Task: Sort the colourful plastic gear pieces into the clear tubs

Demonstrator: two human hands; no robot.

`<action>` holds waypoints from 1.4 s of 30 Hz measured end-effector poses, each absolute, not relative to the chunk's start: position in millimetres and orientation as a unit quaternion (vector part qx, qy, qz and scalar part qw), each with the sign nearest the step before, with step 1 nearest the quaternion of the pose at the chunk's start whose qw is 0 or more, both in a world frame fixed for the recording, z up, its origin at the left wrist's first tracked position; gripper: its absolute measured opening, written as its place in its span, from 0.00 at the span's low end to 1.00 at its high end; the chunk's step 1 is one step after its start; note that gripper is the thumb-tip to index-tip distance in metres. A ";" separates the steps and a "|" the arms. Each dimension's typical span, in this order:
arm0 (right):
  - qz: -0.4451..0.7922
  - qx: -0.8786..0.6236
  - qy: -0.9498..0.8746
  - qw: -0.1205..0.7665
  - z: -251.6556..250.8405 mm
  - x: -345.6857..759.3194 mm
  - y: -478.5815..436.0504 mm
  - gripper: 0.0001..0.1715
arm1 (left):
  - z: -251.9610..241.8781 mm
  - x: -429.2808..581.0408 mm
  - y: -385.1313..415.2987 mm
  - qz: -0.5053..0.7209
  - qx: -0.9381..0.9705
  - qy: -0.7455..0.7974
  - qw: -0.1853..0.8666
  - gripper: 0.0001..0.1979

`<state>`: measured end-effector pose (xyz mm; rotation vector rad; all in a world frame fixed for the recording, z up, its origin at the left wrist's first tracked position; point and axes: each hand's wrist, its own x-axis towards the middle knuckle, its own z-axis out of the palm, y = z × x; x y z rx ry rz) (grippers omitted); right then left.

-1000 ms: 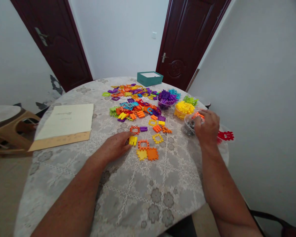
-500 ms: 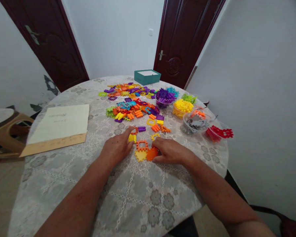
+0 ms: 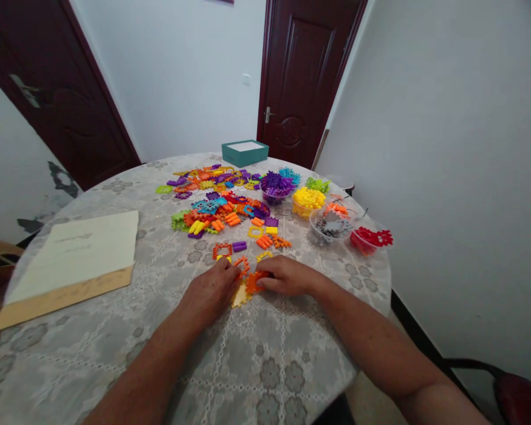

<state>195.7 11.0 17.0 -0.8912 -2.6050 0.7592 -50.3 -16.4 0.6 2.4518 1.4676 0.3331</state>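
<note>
Three toothed plastic building pieces lie together near the table's front. My right hand [image 3: 287, 275] pinches the right side of a solid orange square piece [image 3: 252, 283]. Opposite it, my left hand [image 3: 212, 288] has its fingertips closed at the left edge of an orange open-frame piece [image 3: 243, 264], which sits askew. A pale yellow square piece [image 3: 239, 297] adjoins the solid orange one, partly beneath the left fingers. Just beyond the left hand are a red-orange frame piece [image 3: 222, 250], a purple connector piece [image 3: 239, 246] and a mostly covered yellow piece [image 3: 223, 258].
Mixed pieces form a heap [image 3: 230, 209] farther back. Clear bowls on the right hold purple [image 3: 277, 186], yellow [image 3: 308, 200], grey [image 3: 331, 227] and red pieces [image 3: 368, 239]. A teal box [image 3: 245, 154] stands at the far edge; a paper sheet [image 3: 77, 248] lies left.
My left hand has moved from the yellow piece to the orange frame, which has turned askew. The solid orange and pale yellow pieces have tilted too. The camera view has shifted.
</note>
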 end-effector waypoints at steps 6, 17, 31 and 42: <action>0.276 -0.338 -0.844 0.312 9.4 183.4 8.7 0.06 | 4.9 -52.3 -13.9 0.287 0.834 0.438 0.176 0.16; 0.348 -0.413 -0.754 0.374 -4.4 178.9 12.9 0.24 | 7.5 -56.3 -11.6 0.315 0.738 0.485 0.348 0.21; 0.510 -0.413 -0.684 0.317 -12.8 168.9 12.2 0.17 | 25.4 -47.6 -22.5 0.281 0.746 0.477 0.370 0.17; 0.546 -0.303 -0.710 0.325 -9.3 166.7 7.2 0.19 | 21.1 -51.9 -14.0 0.302 0.700 0.487 0.426 0.16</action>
